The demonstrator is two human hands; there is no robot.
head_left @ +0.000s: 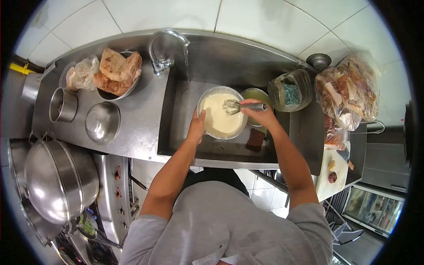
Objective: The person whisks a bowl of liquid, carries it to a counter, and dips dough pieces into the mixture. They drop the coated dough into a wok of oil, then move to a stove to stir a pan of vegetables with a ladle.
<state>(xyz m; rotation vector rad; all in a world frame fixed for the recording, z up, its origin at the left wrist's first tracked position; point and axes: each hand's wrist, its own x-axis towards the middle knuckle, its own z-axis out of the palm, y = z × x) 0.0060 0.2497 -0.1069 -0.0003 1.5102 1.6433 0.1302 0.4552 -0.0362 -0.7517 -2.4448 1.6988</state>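
A round bowl (pixel 204 128) of pale cream batter (pixel 216 115) is held over the sink (pixel 176 132). My left hand (pixel 196 127) grips its left rim, thumb at the edge and fingers around the outside. In my right hand (pixel 260 114) is a metal whisk (pixel 252 107), its wires dipped in the batter on the right side. Behind that hand sits another bowl (pixel 256 94) with greenish liquid, partly hidden. A reddish-brown scouring pad (pixel 255 139) lies on the sink floor below my right hand.
Water runs from the faucet (pixel 164 53) left of the bowl. Flatbread-like pieces (pixel 118 70) fill a bowl on the left counter, near an upturned metal bowl (pixel 102 123) and a pot (pixel 63 106). Right are a plastic container (pixel 289 90), bagged food (pixel 349 88) and a cutting board (pixel 329 176).
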